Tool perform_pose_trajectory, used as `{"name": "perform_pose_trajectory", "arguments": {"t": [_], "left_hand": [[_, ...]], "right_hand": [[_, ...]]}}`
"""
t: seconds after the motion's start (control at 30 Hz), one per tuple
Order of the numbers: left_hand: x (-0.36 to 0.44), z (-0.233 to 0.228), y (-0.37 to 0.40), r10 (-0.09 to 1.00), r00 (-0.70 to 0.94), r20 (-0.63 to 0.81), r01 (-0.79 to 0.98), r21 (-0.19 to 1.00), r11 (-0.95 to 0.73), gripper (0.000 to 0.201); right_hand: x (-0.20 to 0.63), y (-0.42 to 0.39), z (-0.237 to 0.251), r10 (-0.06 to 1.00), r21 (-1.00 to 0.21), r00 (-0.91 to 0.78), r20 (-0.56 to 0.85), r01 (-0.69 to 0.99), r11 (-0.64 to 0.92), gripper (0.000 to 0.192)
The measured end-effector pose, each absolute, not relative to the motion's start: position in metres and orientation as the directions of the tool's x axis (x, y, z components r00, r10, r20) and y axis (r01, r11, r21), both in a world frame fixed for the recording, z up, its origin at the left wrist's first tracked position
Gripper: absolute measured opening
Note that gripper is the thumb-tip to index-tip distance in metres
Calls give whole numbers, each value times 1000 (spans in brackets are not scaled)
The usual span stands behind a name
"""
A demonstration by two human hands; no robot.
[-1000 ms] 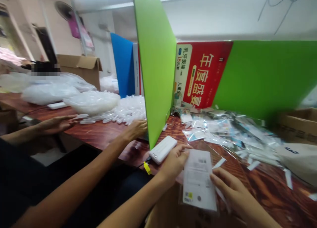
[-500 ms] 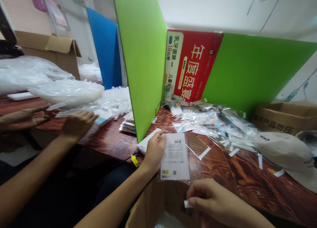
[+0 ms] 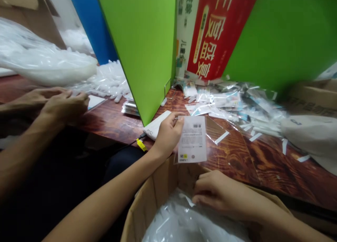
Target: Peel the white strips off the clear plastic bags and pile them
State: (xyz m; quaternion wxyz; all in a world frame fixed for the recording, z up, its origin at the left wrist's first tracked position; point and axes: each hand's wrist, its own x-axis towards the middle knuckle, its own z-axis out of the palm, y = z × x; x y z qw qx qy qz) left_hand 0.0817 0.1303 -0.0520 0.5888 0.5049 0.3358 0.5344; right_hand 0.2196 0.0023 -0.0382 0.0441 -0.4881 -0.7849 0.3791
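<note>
The left hand [image 3: 167, 135] grasps a clear sleeve with a white printed card [image 3: 192, 139] by its left edge, thumb on the front, and holds it upright over the edge of the wooden table [image 3: 237, 161]. At 5 o'clock from the card, the right hand [image 3: 214, 194] is inside a cardboard box [image 3: 147, 203], fingers curled over a small white strip [image 3: 189, 201]; whether it pinches the strip, one cannot tell. The box is lined with clear plastic [image 3: 184, 224]. At 10 o'clock from the left hand lies a white power bank [image 3: 157, 124], beside a green divider [image 3: 142, 45]. At 9 o'clock, another person's hands [image 3: 56, 101] rest on the table.
</note>
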Motion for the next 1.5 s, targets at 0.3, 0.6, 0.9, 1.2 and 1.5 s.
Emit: {"name": "perform_pose_trajectory", "arguments": {"t": [0.3, 0.6, 0.9, 1.2, 1.5], "left_hand": [[83, -48, 127, 915, 245, 322, -125, 946, -299, 15], [84, -44, 128, 893, 269, 360, -119, 933, -340, 19], [84, -48, 132, 904, 284, 320, -122, 947, -297, 23], [86, -49, 130, 893, 287, 346, -70, 938, -340, 19], [85, -51, 130, 905, 302, 300, -40, 952, -303, 18]], "right_hand": [[221, 0, -64, 615, -588, -641, -459, 738, 331, 28], [219, 3, -65, 457, -562, -672, -582, 739, 371, 20], [190, -41, -94, 397, -382, -578, -713, 795, 471, 124], [193, -23, -99, 459, -328, -702, -545, 682, 653, 21], [200, 1, -80, 593, -467, -556, -583, 826, 315, 18]]}}
